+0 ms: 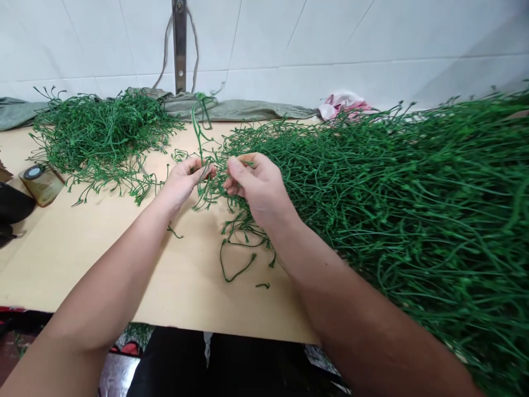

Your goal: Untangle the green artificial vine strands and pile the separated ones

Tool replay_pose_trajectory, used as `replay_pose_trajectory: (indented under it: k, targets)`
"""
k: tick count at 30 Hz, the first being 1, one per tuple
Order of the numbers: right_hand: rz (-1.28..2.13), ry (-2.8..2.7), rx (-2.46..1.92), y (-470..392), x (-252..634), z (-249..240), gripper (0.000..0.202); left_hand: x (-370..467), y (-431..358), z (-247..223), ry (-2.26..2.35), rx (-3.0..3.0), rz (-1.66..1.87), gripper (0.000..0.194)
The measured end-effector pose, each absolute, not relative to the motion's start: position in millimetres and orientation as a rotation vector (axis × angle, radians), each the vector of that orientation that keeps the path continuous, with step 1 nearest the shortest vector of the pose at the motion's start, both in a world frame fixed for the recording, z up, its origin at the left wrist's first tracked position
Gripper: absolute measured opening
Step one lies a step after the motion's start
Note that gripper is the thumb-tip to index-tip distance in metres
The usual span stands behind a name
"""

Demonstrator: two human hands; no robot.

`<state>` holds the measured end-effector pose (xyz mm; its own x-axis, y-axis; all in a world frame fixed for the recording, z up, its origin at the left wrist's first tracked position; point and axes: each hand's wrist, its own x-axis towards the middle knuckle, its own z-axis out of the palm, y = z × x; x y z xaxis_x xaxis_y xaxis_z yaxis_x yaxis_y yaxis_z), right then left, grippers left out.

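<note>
My left hand (184, 179) pinches thin green plant stems, artificial by their look, above the tabletop. One held stem (195, 118) rises from the fingers, its upper end blurred. Just to the right, my right hand (264, 187) has thumb and fingers closed together, with a bit of green showing at the fingertips. A big pile of green stems (392, 182) with small branched tips spreads beside and behind this hand. At the back left lies a smaller heap of stems (99, 129). Under my hands, some loose stems overlap, and a curled stem (226, 275) rests nearer me.
The tan table (185, 292) runs up to a white tiled wall. A lidded amber jar (43, 184) and a black object (14, 203) stand at the left edge. Behind are a grey-green cloth (252, 110), a pink-and-white cloth (343, 105) and a metal upright (180, 49).
</note>
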<state>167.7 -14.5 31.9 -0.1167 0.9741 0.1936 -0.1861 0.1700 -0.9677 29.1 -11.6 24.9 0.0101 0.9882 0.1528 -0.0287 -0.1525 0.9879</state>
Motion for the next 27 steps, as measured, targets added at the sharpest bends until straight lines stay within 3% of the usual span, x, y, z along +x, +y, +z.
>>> replay_pose_trajectory:
  k: [16,22,27]
  targets:
    - [1.235,-1.502,-1.045,-19.0,163.8,28.4,0.015,23.6,-1.7,16.3,1.319,1.578,1.371,0.008]
    - [1.468,-1.236,-0.881,-12.3,167.6,25.2,0.024,24.7,-10.4,26.6,1.314,1.481,1.327,0.021]
    - [1.402,-1.376,-0.778,-12.5,168.0,16.9,0.032,22.3,-6.1,21.5,1.412,1.485,1.283,0.017]
